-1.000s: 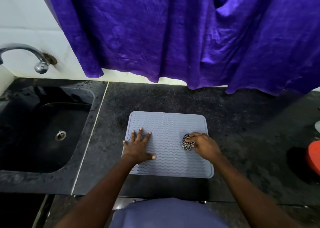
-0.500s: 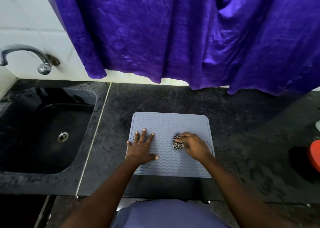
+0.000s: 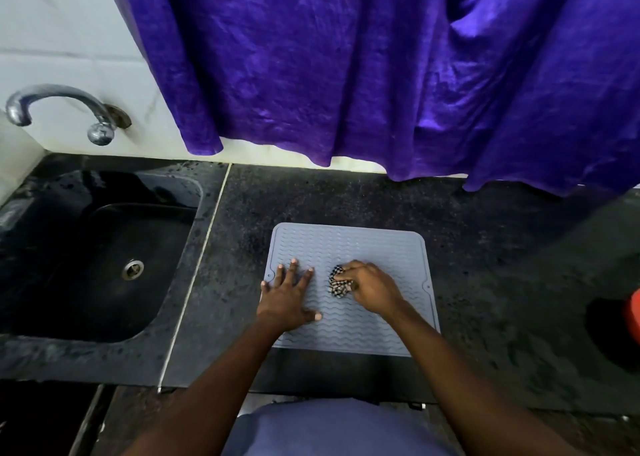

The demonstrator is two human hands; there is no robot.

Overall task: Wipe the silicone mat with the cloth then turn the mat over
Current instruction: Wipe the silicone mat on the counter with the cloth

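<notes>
With the left hand spread flat pinning the ridged grey silicone mat and the right hand bunching the checked cloth at its centre, easing that pressure could let the mat slide or buckle.

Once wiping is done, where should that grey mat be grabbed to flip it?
Probably the mat at its far right corner, pinched from the right. It lies flat on the counter, so only an edge peels up; that corner is bare, while the left hand presses the left side and the right hand holds the cloth.
</notes>
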